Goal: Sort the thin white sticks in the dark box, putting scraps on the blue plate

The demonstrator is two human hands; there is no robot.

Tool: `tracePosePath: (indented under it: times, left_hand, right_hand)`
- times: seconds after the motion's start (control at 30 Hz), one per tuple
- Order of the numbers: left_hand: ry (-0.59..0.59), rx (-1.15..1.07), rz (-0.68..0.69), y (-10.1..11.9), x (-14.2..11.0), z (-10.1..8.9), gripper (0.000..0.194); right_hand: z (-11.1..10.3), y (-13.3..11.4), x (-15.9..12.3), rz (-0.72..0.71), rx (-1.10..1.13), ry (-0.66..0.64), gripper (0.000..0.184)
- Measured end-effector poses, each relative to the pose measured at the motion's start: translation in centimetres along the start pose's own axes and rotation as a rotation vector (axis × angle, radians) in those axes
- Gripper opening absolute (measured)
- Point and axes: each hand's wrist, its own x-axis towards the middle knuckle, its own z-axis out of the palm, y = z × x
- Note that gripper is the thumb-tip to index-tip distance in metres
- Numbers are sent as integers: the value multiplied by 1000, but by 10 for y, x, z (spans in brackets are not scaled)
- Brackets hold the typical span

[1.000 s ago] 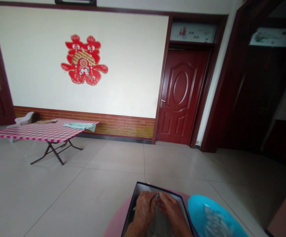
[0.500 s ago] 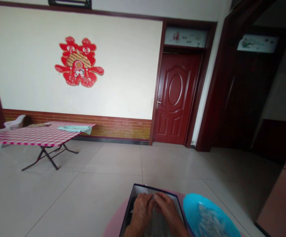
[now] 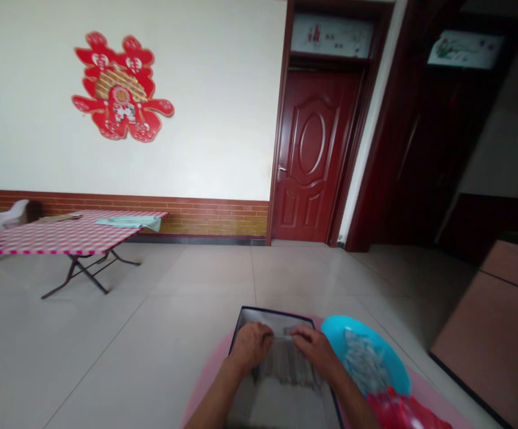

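Observation:
Over an open box with a dark rim [image 3: 276, 311], both my hands pinch a thin pale strip [image 3: 282, 337] stretched between them. My left hand [image 3: 251, 344] closes on its left end, and my right hand [image 3: 315, 345] on the other. Below them in the box lie several thin greyish strips [image 3: 288, 366], side by side; blur hides their exact kind. Right of the box, near my right forearm, a bright blue basin [image 3: 334, 329] holds many small whitish-grey pieces [image 3: 366, 363].
Box and basin stand on a round pink surface [image 3: 209, 381]. A red plastic bag [image 3: 404, 411] lies at its right front. Farther left is a folding table with a checked cloth [image 3: 75, 235]. A brownish cabinet-like block [image 3: 495, 316] stands at right; a red door [image 3: 315, 155] is beyond.
My hands have moved apart, and the pale strip now shows stretched between them. The view has tilted down and shifted, bringing more of the box and the red bag into sight.

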Motion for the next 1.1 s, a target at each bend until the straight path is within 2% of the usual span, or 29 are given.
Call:
tracePosePath:
  times: [0.1,0.17,0.2,0.27,0.33,0.4,0.53,0.67,0.77,0.87,0.9,0.97,1.0,1.03,1.1]
  left_hand:
    - [-101,-39,37,0,-6,-5,22]
    - [-143,-67,59,1,-10,-4,20]
    - [-125,-86,70,2,-12,-4,22]
    - [-4,-136,72,4,-13,-2,27]
    - [161,-193,44,4,-12,-1,31]
    - [257,-249,-22,2,-11,0,33]
    - [290,-295,-154,-4,-10,3,34]
    - [261,-287,-175,-5,-10,5,34]
    - [221,-300,-141,-1,-10,6,34]
    - [212,-332,-87,1,-10,5,31]
    - [270,-347,-91,1,-10,5,31]
    - [476,-384,-216,0,-9,5,34]
    - [533,-419,-296,-1,-8,5,36]
    - [552,-462,-378,-1,-7,6,38]
    - [400,-591,-534,1,-4,10,45]
  right_hand:
    - [-5,5,-11,-152,-307,-175,16]
    - [-7,10,-20,-197,-457,-234,18]
    - [-7,12,-25,-214,-506,-245,17]
    - [-7,15,-36,-226,-557,-245,16]
    - [-6,16,-49,-224,-551,-231,14]
    - [-3,15,-64,-215,-499,-232,13]
    - [1,12,-95,-140,-360,-313,13]
    - [2,10,-112,-65,-308,-374,13]
    - [1,8,-107,-74,-293,-302,14]
    - [0,4,-90,-91,-309,-113,15]
    - [0,2,-84,-84,-309,-25,15]
    - [0,0,-71,-40,-282,137,15]
    - [1,-1,-66,-13,-254,197,16]
    - [3,-2,-61,23,-214,227,17]
    - [10,-3,-55,116,-88,225,20]
